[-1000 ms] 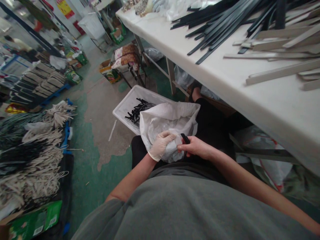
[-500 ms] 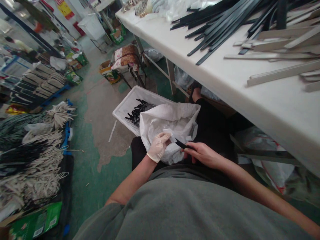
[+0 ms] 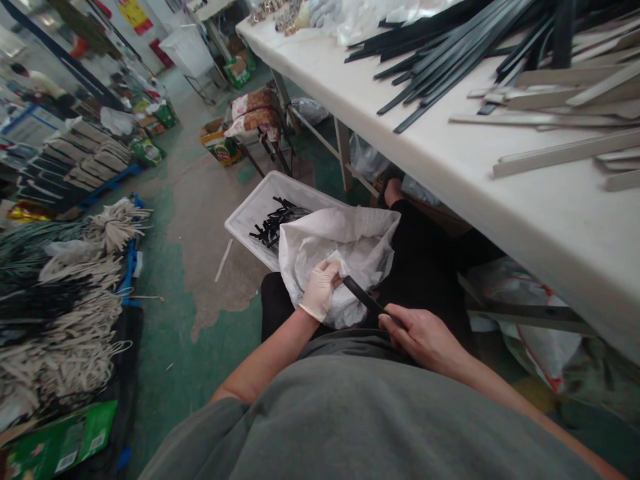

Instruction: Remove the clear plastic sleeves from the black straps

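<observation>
Over my lap lies a white plastic sack (image 3: pixel 345 223), its mouth spread wide with clear plastic inside. My left hand (image 3: pixel 323 287), in a pale thin glove, is closed on a small white piece (image 3: pixel 338 259) above the sack. Whether this is a bag or a slip of film I cannot tell. My bare right hand (image 3: pixel 420 333) grips a black flat strap (image 3: pixel 361 293) near its lower end. The strap's free end points up and left, close to my gloved fingers. Behind the sack, a white plastic bin (image 3: pixel 245 217) holds several short black strips (image 3: pixel 280 220).
On the right runs a white worktable (image 3: pixel 390 100) with long black straps (image 3: pixel 440 60) and beige strips (image 3: pixel 555 143). Bundles of cords (image 3: pixel 65 313) lie along the left. A stool with a patterned cushion (image 3: pixel 255 110) stands ahead. Far left, a person (image 3: pixel 43 87) sits.
My right hand has drawn back down and right with the black strap, whose end now shows clear of the white piece. My left hand has tilted slightly, still holding that piece.
</observation>
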### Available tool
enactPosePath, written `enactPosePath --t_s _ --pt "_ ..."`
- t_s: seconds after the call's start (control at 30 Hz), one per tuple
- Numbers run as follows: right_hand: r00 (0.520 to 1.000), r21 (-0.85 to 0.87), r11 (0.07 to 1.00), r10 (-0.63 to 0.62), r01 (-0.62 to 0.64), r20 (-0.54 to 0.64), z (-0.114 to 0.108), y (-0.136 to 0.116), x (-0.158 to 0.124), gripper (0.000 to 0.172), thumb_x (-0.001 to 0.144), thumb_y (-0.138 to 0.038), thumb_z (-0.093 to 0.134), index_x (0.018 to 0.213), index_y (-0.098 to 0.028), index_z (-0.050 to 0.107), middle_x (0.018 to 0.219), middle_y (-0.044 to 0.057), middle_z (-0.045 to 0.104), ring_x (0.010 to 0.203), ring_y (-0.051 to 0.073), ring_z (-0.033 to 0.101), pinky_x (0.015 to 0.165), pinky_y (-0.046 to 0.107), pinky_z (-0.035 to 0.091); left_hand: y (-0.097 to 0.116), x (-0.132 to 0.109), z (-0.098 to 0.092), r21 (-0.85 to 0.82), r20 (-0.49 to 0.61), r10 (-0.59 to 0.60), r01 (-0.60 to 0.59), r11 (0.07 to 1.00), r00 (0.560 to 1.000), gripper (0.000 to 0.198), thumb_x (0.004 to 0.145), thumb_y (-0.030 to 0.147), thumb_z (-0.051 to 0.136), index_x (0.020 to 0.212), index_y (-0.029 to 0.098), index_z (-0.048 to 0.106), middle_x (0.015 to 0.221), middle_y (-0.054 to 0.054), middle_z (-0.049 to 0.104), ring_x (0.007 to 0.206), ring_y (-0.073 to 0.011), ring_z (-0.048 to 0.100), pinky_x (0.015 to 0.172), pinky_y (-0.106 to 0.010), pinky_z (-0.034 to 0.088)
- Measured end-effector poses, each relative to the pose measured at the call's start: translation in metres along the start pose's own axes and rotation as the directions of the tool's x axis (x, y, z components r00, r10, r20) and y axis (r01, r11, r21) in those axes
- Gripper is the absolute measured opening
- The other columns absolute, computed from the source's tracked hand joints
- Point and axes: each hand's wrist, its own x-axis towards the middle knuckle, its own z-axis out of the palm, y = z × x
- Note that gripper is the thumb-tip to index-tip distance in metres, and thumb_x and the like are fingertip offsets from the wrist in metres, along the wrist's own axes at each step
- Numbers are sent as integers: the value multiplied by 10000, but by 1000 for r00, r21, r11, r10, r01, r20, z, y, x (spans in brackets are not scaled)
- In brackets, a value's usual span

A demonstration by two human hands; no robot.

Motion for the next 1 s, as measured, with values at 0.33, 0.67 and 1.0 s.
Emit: enactPosePath --t_s 0.33,0.67,1.0 --pt "982 421 896 71 -139 174 -7 8 0 409 929 -551 400 804 -192 552 568 -13 591 471 123 555 478 229 436 -8 0 -9 175 115 94 -113 978 989 351 648 421 832 703 143 625 653 16 607 629 -91 570 642 -216 443" --pt "948 590 777 29 -220 316 -11 7 -3 460 879 -625 484 803 -177 555 537 -28 554 443 87 477 451 204 393 -15 8 -19 206 95 84 -102 973 992 388 650 444 832 674 154 575 596 31 528 607 -90 523 618 -220 415" --pt "949 622 742 62 -251 310 -8 11 3 466 861 -635 498 811 -175 552 533 -29 559 425 82 472 441 206 376 -15 7 -19 184 92 78 -94 978 993 380 632 430 842 666 154 583 610 35 559 622 -88 547 644 -219 439"
